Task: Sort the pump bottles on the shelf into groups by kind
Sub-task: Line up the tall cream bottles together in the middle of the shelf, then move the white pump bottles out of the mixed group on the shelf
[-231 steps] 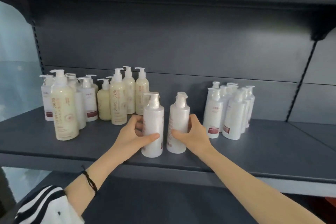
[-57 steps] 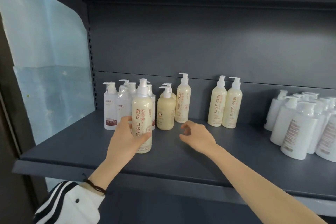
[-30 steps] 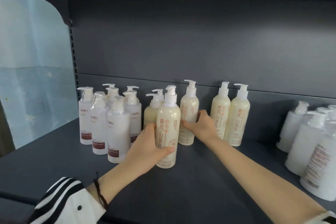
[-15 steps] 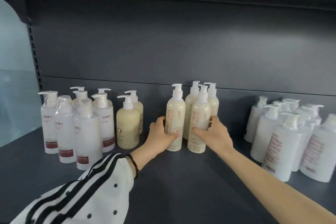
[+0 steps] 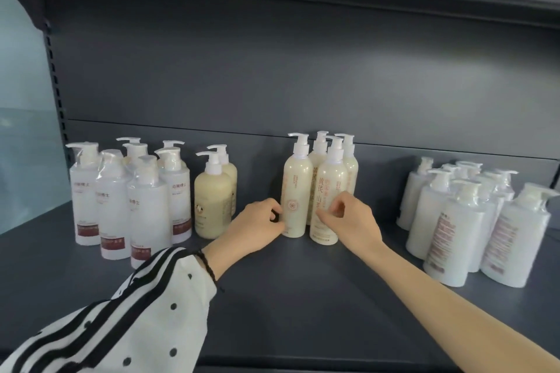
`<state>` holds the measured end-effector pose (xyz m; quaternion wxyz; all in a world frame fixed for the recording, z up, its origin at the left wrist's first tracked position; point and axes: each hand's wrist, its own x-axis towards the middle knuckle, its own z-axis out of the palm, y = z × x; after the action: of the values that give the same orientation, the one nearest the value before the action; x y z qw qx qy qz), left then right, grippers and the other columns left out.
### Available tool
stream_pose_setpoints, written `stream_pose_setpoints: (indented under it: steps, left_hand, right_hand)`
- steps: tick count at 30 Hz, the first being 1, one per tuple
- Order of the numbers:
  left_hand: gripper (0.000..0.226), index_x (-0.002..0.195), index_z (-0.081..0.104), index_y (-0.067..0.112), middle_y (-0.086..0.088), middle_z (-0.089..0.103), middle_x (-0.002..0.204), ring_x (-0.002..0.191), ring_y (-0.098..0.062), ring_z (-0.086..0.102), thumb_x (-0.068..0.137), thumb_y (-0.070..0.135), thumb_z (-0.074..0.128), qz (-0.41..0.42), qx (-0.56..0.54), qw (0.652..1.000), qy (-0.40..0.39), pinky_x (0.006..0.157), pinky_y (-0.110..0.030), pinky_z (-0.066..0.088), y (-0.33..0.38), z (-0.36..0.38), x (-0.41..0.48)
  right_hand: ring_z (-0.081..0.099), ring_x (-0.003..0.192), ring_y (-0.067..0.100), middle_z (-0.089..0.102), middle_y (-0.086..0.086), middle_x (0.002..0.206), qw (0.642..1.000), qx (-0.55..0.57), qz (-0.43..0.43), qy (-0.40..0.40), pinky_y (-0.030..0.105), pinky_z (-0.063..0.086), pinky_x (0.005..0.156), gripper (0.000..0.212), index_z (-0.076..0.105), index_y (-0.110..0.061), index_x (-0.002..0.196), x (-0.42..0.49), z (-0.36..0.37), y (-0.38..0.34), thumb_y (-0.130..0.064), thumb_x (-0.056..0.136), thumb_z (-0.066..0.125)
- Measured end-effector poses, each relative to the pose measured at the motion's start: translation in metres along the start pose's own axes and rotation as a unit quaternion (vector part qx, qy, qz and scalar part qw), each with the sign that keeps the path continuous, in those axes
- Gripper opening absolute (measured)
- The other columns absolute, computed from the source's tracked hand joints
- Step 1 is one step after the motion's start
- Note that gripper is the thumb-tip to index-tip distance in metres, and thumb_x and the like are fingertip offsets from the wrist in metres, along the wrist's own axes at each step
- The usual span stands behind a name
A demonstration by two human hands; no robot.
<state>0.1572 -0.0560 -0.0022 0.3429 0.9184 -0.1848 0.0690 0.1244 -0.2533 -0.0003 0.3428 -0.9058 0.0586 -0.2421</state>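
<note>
Several tall cream pump bottles with red lettering stand bunched at the middle of the dark shelf (image 5: 303,297). My left hand (image 5: 257,225) holds the lower left side of the front left tall cream bottle (image 5: 297,188) with its fingertips. My right hand (image 5: 351,218) has its fingers on the label of the front right tall cream bottle (image 5: 328,179). Both bottles stand upright on the shelf, side by side. Two squat cream bottles (image 5: 212,200) stand just left of my left hand.
Several white bottles with dark red labels (image 5: 116,206) are grouped at the far left. Another cluster of white wrapped bottles (image 5: 454,227) fills the right. The shelf's back panel is close behind, and an upper shelf hangs overhead. Bare shelf lies in front of the bottles.
Both hands have brought their tall cream bottles right, against the two at the back. Since half a second ago the bottles have stayed put and the grips have slid to the fingertips.
</note>
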Motion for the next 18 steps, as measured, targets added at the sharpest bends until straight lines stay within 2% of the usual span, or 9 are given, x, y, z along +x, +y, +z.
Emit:
stream_pose_setpoints:
  steps: [3, 6, 11, 13, 16, 18]
  left_hand:
    - [0.029, 0.114, 0.057, 0.027, 0.008, 0.060, 0.109, 0.092, -0.009, 0.056, 0.086, 0.032, 0.058, 0.012, 0.063, 0.998, -0.008, 0.084, -0.030, 0.049, -0.011, -0.017, -0.024]
    - [0.026, 0.111, 0.059, 0.028, 0.010, 0.060, 0.105, 0.092, -0.008, 0.057, 0.085, 0.033, 0.056, 0.015, 0.091, 0.996, 0.000, 0.083, -0.030, 0.049, -0.024, -0.037, -0.053]
    - [0.021, 0.105, 0.062, 0.027, 0.009, 0.062, 0.104, 0.094, -0.010, 0.058, 0.086, 0.035, 0.056, -0.010, 0.151, 0.988, 0.033, 0.083, -0.033, 0.051, -0.057, -0.082, -0.107]
    - [0.018, 0.102, 0.061, 0.027, 0.010, 0.060, 0.102, 0.092, -0.009, 0.057, 0.087, 0.034, 0.054, -0.033, 0.183, 0.982, 0.042, 0.078, -0.029, 0.048, -0.075, -0.105, -0.130]
    - [0.018, 0.100, 0.060, 0.025, 0.010, 0.060, 0.101, 0.090, -0.011, 0.055, 0.089, 0.034, 0.050, -0.066, 0.253, 0.961, 0.088, 0.069, -0.027, 0.043, -0.102, -0.138, -0.156]
    - [0.024, 0.109, 0.058, 0.024, 0.005, 0.060, 0.109, 0.098, -0.016, 0.055, 0.089, 0.035, 0.049, -0.070, 0.307, 0.940, 0.131, 0.070, -0.031, 0.047, -0.123, -0.157, -0.167]
  right_hand:
    - [0.061, 0.080, 0.015, 0.061, -0.007, 0.087, 0.994, -0.050, -0.041, -0.087, 0.036, 0.052, 0.069, 0.016, 0.053, -0.024, 0.089, -0.014, 0.003, -0.019, -0.035, 0.083, 0.063]
    - [0.060, 0.085, 0.014, 0.061, -0.008, 0.096, 0.980, -0.100, -0.085, -0.149, 0.032, 0.051, 0.072, 0.023, 0.056, -0.025, 0.103, -0.031, 0.016, -0.042, -0.037, 0.084, 0.062]
    - [0.056, 0.084, 0.009, 0.058, -0.009, 0.098, 0.966, -0.106, -0.152, -0.180, 0.032, 0.051, 0.076, 0.028, 0.057, -0.026, 0.109, -0.055, 0.053, -0.087, -0.039, 0.085, 0.064]
    - [0.057, 0.085, 0.010, 0.059, -0.009, 0.100, 0.962, -0.105, -0.167, -0.190, 0.034, 0.053, 0.078, 0.032, 0.056, -0.026, 0.111, -0.066, 0.069, -0.109, -0.041, 0.084, 0.064]
    - [0.058, 0.087, 0.014, 0.058, -0.008, 0.103, 0.960, -0.107, -0.177, -0.189, 0.034, 0.052, 0.073, 0.036, 0.054, -0.024, 0.113, -0.081, 0.090, -0.138, -0.044, 0.084, 0.061]
    - [0.056, 0.086, 0.013, 0.053, -0.011, 0.101, 0.961, -0.093, -0.177, -0.190, 0.031, 0.047, 0.069, 0.032, 0.050, -0.026, 0.110, -0.089, 0.104, -0.153, -0.043, 0.085, 0.061]
